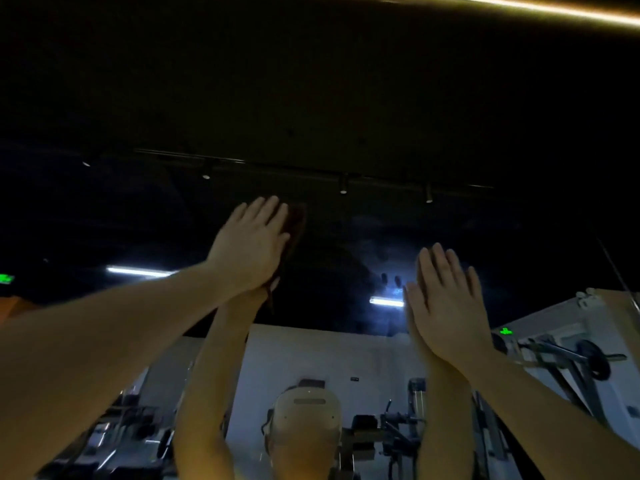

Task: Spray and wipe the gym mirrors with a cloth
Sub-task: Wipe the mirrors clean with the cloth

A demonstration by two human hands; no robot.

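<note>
The gym mirror [329, 244] fills the view ahead of me and reflects a dark ceiling. My left hand [251, 244] reaches high up and presses a dark reddish cloth [294, 230] flat against the glass with straight fingers; only the cloth's right edge and a hanging corner show past the hand. My right hand [446, 303] lies flat on the mirror lower and to the right, fingers straight, holding nothing. Both hands meet their own reflections in the glass. No spray bottle is in view.
The mirror reflects a person wearing a head camera [304, 420], weight machines, a barbell rack [568, 362], white walls, tube lights [386, 301] and green exit signs. A lit strip [554, 8] runs along the ceiling at top right.
</note>
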